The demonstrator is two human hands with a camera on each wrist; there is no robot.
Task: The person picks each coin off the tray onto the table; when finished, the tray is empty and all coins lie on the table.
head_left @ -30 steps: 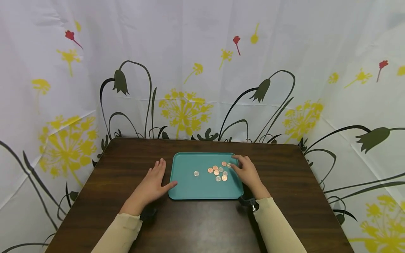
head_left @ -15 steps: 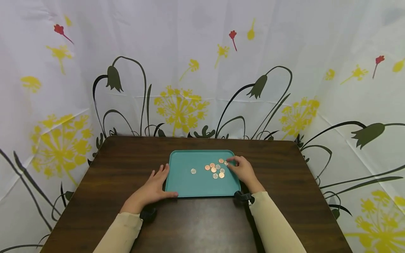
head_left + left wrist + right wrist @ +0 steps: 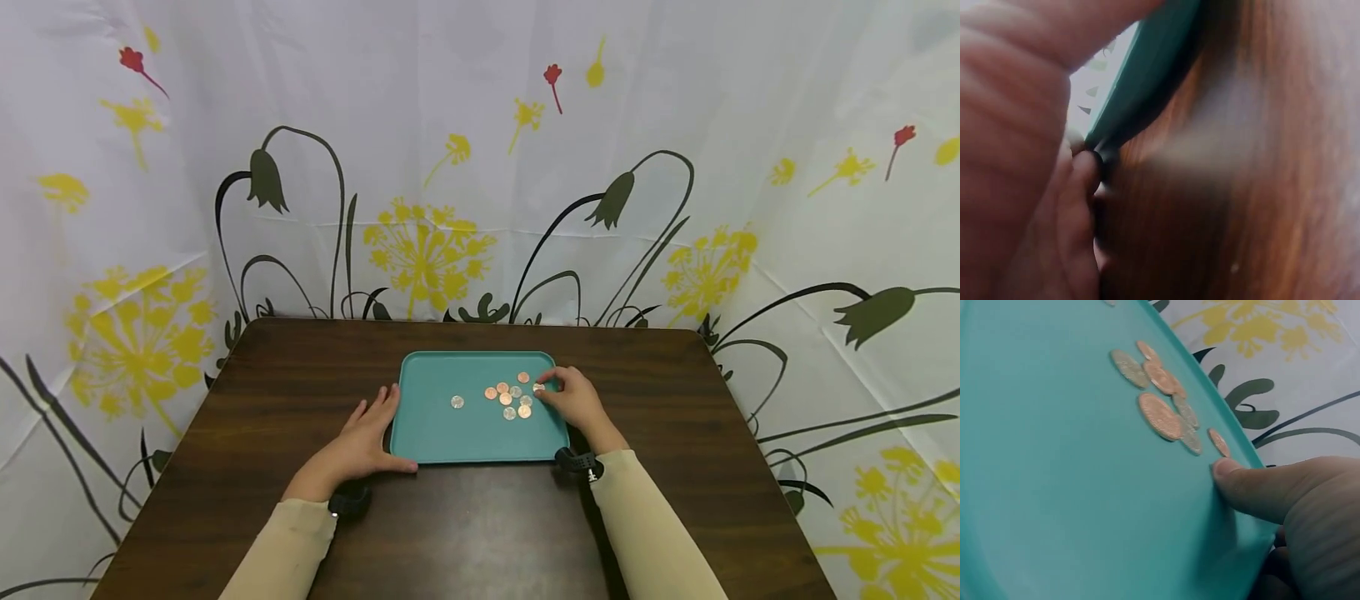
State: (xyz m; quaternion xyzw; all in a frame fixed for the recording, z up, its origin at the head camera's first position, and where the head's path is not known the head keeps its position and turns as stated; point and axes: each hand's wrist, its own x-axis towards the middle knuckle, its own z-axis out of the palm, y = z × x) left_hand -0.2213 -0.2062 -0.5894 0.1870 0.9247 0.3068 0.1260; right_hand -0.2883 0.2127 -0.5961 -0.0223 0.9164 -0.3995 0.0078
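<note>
A teal tray (image 3: 431,437) lies on the brown table, with several copper and silver coins (image 3: 506,399) grouped right of its middle. One silver coin (image 3: 457,402) sits apart on the left. My left hand (image 3: 360,442) touches the tray's near left corner, thumb along the near edge and straight fingers along the left side. The left wrist view has these fingers (image 3: 1079,187) beside the tray's edge. At the tray's right side my right hand (image 3: 576,402) pinches a silver coin (image 3: 538,387) between thumb and forefinger. In the right wrist view the thumb (image 3: 1250,487) hides that coin.
The dark wooden table (image 3: 480,533) extends around the tray. A white curtain (image 3: 465,83) printed with flowers hangs behind and beside it. Black bands (image 3: 576,460) are on both wrists.
My left hand has come against the tray's left side and near edge. My right thumb and forefinger have closed on the silver coin, which has shifted slightly toward the hand. The view has shifted slightly.
</note>
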